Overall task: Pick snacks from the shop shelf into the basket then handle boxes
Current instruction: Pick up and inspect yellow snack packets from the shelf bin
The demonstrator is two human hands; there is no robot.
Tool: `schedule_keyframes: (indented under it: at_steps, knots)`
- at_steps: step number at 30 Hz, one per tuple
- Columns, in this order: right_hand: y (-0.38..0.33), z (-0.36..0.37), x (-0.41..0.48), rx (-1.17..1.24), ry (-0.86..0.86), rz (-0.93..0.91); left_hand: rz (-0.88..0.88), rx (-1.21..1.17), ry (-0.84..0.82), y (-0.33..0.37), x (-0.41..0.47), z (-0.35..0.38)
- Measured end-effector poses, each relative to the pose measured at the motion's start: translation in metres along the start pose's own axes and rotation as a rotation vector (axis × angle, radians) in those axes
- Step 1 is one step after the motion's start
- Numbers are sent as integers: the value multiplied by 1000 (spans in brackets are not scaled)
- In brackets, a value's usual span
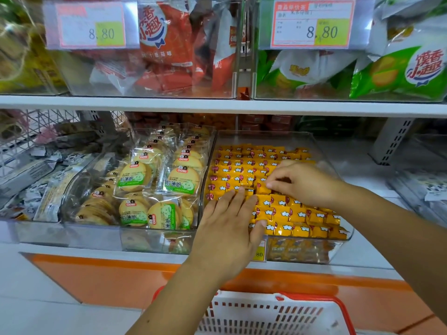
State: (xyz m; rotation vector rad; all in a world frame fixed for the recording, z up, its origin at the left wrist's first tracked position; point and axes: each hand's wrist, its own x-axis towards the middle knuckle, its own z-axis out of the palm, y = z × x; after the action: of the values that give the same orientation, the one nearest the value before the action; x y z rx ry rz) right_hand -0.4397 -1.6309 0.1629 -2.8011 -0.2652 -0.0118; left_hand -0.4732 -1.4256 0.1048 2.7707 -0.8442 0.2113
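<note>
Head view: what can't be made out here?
- Basket: head view, contents cut off by the bottom edge.
- Right hand: head view, its curled fingers hide whether it pinches any yellow packets.
- Lower price tag: head view, left hand covers all but "80".

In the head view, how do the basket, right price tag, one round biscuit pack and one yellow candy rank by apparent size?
1. basket, largest, though nearest the camera and partly cut off
2. price tag
3. biscuit pack
4. candy, smallest
</note>
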Motion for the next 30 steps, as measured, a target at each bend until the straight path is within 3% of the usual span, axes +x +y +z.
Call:
schedule_keyframes:
  at_steps: [5, 9, 12, 17, 22, 25, 28, 30]
  knots:
    - [-4, 8, 11, -63, -69, 36, -14, -11, -33, -2, -1, -1]
    - [-22, 10, 20, 65, 137, -26, -28, -26, -88, -2, 2, -3]
    - [-29, 20, 28, -31, 4, -31, -46, -10, -158, 0, 5, -9]
    - [-34, 16, 27, -102, 56, -15, -65, -30, -229, 2, 8, -14]
    - [-32, 7, 8, 185, 155, 26, -67, -44, -198, 2, 8, -14]
    - [-29, 8, -16, 369, 348, 8, -48, -120, -85, -1, 3, -11]
    - [-34, 7, -47, 656, 536, 12, -49, -379, 135, -1, -4, -12]
    - [-36, 9, -66, 852, 567, 62, -126, -594, 242, 2, -8, -15]
